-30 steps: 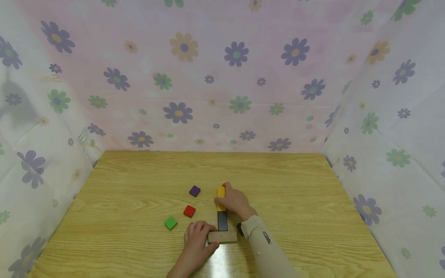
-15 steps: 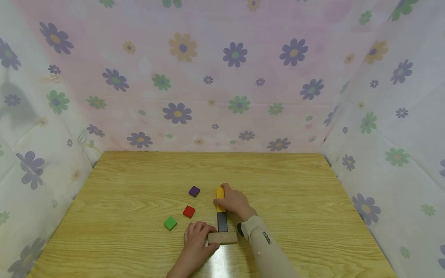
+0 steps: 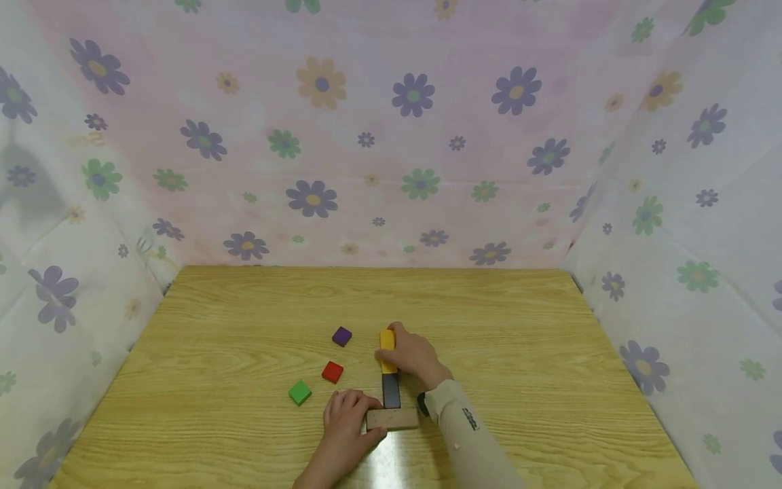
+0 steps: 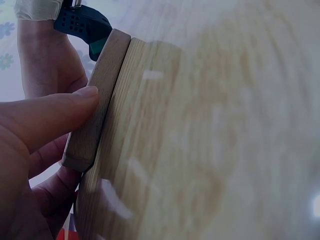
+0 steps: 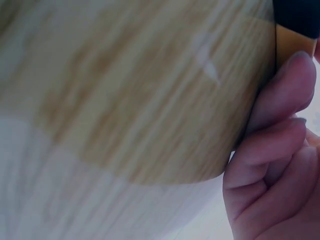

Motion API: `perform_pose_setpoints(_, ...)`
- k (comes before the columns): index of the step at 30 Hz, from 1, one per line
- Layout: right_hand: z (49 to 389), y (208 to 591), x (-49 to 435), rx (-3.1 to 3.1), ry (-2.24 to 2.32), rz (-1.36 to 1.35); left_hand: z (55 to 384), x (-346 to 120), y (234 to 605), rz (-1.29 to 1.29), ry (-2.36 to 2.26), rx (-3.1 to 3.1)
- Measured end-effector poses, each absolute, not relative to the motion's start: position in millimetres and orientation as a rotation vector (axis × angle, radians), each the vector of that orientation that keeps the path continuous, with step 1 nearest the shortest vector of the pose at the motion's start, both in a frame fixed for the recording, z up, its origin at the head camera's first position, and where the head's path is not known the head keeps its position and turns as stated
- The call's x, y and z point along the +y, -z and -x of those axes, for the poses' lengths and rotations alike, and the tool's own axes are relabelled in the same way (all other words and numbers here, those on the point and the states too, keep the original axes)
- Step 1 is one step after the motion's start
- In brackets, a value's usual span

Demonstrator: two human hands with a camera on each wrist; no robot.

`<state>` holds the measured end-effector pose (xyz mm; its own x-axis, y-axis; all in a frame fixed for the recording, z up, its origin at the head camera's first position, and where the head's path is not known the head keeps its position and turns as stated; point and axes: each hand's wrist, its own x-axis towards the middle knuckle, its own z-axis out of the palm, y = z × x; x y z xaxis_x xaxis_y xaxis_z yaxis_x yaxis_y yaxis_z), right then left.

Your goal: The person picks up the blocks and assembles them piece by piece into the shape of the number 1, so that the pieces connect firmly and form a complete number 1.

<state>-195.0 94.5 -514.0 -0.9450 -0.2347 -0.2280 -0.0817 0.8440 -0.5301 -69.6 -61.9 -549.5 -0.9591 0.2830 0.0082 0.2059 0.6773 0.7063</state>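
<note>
A plain wooden block [image 3: 397, 419] lies crosswise near the front of the table. My left hand [image 3: 347, 424] pinches its left end, thumb on the near side and fingers behind; the left wrist view shows the thumb pressed on the block [image 4: 95, 115]. A dark grey block [image 3: 391, 391] runs away from it, its near end at the wooden block's far side. In line beyond that is a yellow block [image 3: 387, 338], end to end with the grey one. My right hand [image 3: 417, 354] grips the yellow block between thumb and fingers. Its curled fingers show beside the yellow block [image 5: 292, 44] in the right wrist view.
To the left lie three small tiles: a purple one [image 3: 342, 336], a red one [image 3: 332, 371] and a green one [image 3: 300, 392]. The wood-grain table [image 3: 519, 339] is enclosed by flowered cloth [image 3: 379, 156] at the back and both sides.
Both hands keep their holds. The plain wooden block and left thumb have shifted very slightly to the right; the tiles have stayed put.
</note>
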Motion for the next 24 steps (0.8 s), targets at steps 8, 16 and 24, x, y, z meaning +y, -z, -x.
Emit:
perform_pose_setpoints(8, 194.0, 513.6, 94.9, 2.737, 0.775, 0.246, 69.2, -61.4, 549.1, -0.414, -1.158, 2.787)
perform_pose_setpoints(16, 193.6, 514.5, 95.7, 2.739, 0.782, 0.251, 69.0, -61.8, 549.2, -0.415, -1.162, 2.781)
perform_pose_setpoints(24, 194.5, 516.4, 94.8, 2.735, 0.786, 0.227, 69.7, -61.8, 549.2, -0.415, -1.155, 2.781)
